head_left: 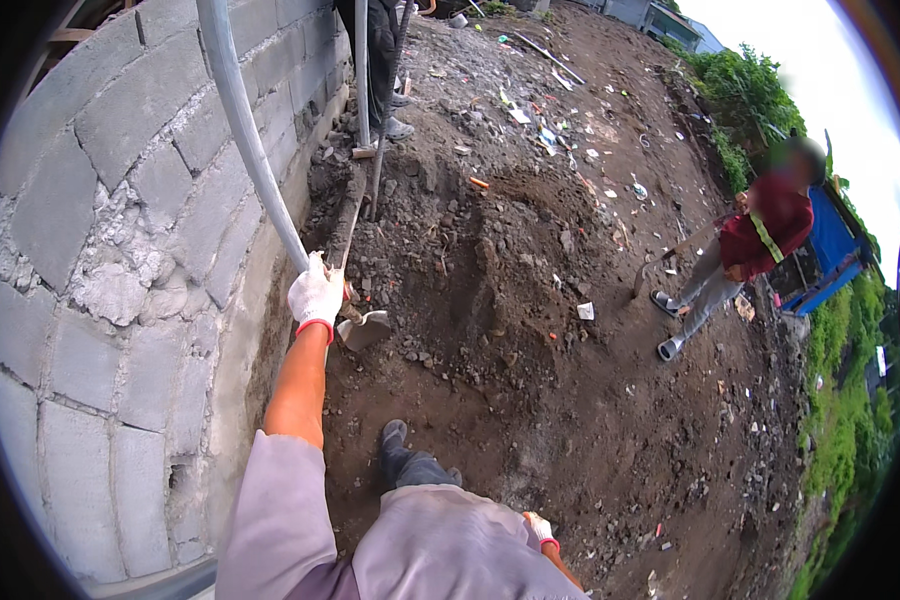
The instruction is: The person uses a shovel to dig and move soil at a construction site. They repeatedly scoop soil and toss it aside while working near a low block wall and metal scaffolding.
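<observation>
Fingers of left hand (316, 294), in white red-cuffed glove, clenched round grey pipe (245, 130) slanting up along concrete block wall (120, 250), low end down in trench at wall foot. Right hand (541, 527) gloved too, low by the hip, mostly hidden behind grey clothing; grip cannot be told. Shovel blade (364, 328) lying just beside left hand on loose dirt (530, 380). Own boot (394, 436) planted below. Another person (750, 250) standing well apart, upslope right. Judgement: keep pipe close against wall, hold firm, footing steady on crumbly soil
</observation>
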Available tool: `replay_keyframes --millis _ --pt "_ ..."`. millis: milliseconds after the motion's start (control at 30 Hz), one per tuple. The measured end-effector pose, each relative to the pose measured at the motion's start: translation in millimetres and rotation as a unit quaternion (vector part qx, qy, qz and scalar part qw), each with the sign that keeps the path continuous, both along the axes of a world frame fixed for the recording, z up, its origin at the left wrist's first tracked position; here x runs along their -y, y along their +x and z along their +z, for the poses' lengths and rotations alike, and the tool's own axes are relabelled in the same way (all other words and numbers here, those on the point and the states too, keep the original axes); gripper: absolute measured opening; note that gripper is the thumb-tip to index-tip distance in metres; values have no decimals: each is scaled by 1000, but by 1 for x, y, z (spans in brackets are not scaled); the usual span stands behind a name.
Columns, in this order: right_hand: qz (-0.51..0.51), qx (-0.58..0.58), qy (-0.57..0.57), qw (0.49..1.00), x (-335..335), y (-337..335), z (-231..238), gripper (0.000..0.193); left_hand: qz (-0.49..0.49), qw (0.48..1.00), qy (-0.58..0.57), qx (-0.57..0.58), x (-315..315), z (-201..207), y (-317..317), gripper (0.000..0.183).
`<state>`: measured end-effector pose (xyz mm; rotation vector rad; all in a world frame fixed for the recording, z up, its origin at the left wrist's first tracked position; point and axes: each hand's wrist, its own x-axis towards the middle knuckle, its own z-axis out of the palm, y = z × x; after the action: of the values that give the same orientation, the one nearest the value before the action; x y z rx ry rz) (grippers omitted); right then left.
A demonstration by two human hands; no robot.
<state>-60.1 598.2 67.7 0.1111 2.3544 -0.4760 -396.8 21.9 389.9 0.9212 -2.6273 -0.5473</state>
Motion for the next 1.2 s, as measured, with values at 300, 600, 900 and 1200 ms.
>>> replay_keyframes --millis 300,600,900,1200 --pt "-256 -35 -171 951 18 4 -1 26 -14 999 -28 12 -21 -7 5 44" --pt "-79 -64 -56 993 27 6 13 29 -29 999 -31 2 -21 -9 16 44" --pt "-322 -22 -189 928 28 15 -3 25 -62 995 -78 -9 -15 -28 12 47" --pt "-351 -10 -158 923 31 17 -2 24 -60 996 -67 -21 -8 -33 2 47"
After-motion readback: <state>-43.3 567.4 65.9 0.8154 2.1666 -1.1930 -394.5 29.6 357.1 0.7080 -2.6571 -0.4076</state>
